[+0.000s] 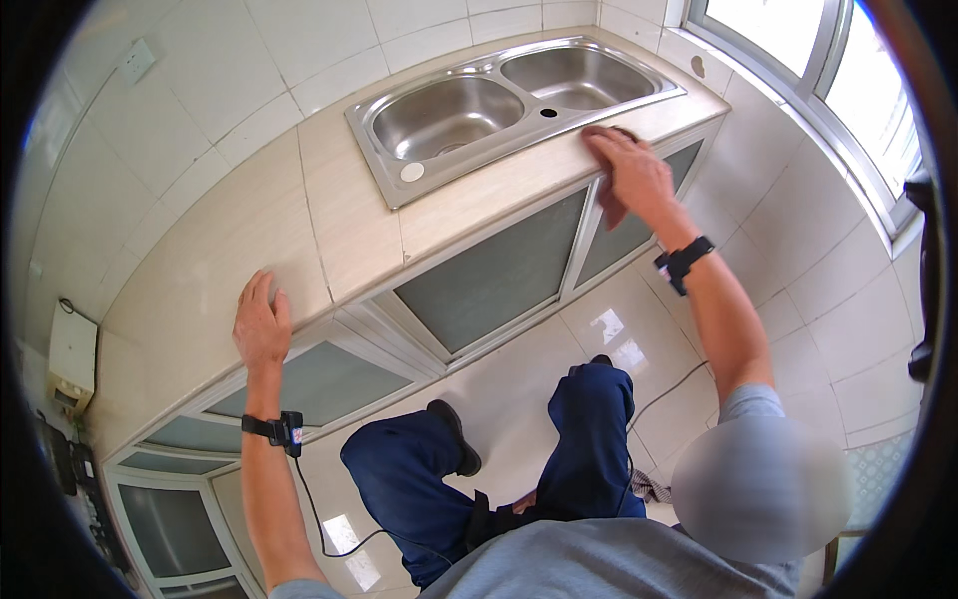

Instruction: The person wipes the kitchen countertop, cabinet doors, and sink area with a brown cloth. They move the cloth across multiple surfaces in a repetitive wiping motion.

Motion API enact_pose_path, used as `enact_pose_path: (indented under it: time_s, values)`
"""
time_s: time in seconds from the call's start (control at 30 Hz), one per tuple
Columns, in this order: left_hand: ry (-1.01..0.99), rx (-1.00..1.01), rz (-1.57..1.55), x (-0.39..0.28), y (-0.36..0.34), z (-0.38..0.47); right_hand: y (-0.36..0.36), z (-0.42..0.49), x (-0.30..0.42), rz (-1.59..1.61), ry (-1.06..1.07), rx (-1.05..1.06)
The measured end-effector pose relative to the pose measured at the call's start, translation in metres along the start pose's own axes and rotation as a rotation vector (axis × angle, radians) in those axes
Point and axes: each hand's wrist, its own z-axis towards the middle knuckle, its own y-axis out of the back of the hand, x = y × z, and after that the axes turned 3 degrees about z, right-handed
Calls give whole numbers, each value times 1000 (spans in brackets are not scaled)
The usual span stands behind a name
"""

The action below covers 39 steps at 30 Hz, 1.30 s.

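Note:
My left hand (pixel 262 318) rests on the front edge of the beige tiled countertop (pixel 194 299), its fingers slightly apart and nothing in it. At the counter's front edge, just before the stainless steel double-bowl sink (pixel 464 123), my right hand (pixel 632 172) presses on a reddish-brown cloth (pixel 610 202). Part of the cloth hangs down over the edge, in front of the cabinet frame; the rest is hidden under my fingers. Both wrists carry black straps with small devices. A round pale disc (pixel 412 172) lies at the sink's near left corner, and a black hole (pixel 548 113) shows in its rim.
Below the counter are cabinet doors with grey glass panels (pixel 498 269). A window (pixel 808 67) stands at the right, a white box-shaped appliance (pixel 72 356) at the far left. Thin cables (pixel 322 550) run from the wrist devices past my legs. A striped cloth (pixel 650 487) lies on the floor.

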Motion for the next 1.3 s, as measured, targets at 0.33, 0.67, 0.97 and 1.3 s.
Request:
enact_pose_path:
  time_s: [0.33,0.67,0.97,1.3]
  values:
    - [-26,-46,19,0,0,-1,-36,38,-77,-79,-227,-80]
    - [-13,-45,18,-2,3,-1,-45,-29,132,409,157,-367]
    - [-21,-54,16,-1,2,-2,-70,-97,251,744,121,-372]
    - [-1,-74,18,-2,0,-2,-168,-110,165,729,-381,-473]
